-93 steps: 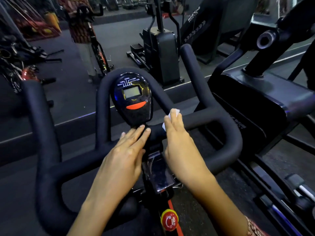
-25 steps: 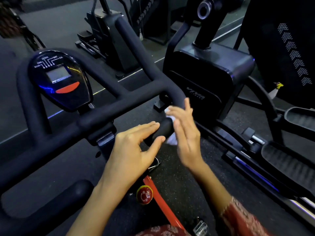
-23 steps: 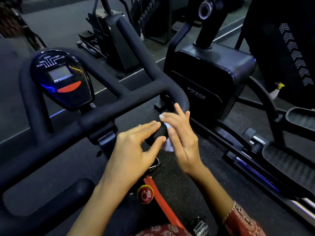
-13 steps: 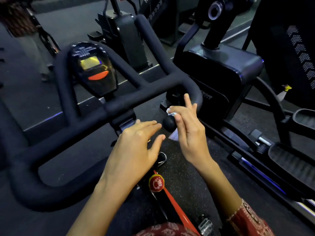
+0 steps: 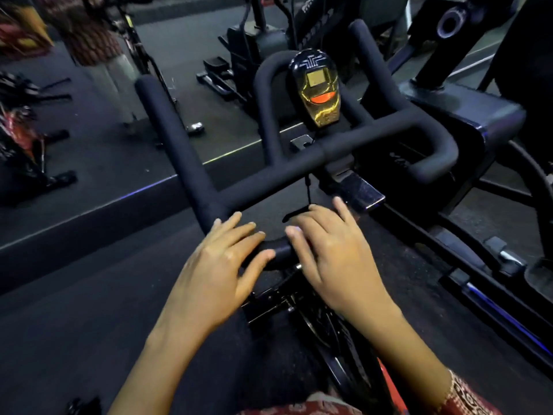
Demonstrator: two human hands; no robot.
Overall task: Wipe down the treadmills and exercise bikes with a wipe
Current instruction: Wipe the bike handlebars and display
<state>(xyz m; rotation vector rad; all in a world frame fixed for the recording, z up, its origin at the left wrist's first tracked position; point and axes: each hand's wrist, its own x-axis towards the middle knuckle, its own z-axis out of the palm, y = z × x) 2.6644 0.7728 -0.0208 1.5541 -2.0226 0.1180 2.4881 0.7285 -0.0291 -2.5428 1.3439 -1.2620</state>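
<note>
I'm in a gym: an exercise bike (image 5: 299, 167) with its console (image 5: 317, 85) at twelve o'clock, an elliptical trainer (image 5: 466, 121) at two o'clock.

exercise bike (image 5: 356, 187) | black padded handlebars (image 5: 170, 130) | glossy console (image 5: 318, 85) upright at centre, orange button

Handlebar (image 5: 299, 172): matte black throughout. Console (image 5: 317, 88), above handlebar: glossy black, gold sheen, orange button (image 5: 324, 99). Sleeve (image 5: 466, 396), below handlebar: red, pale ornamental print.
</note>
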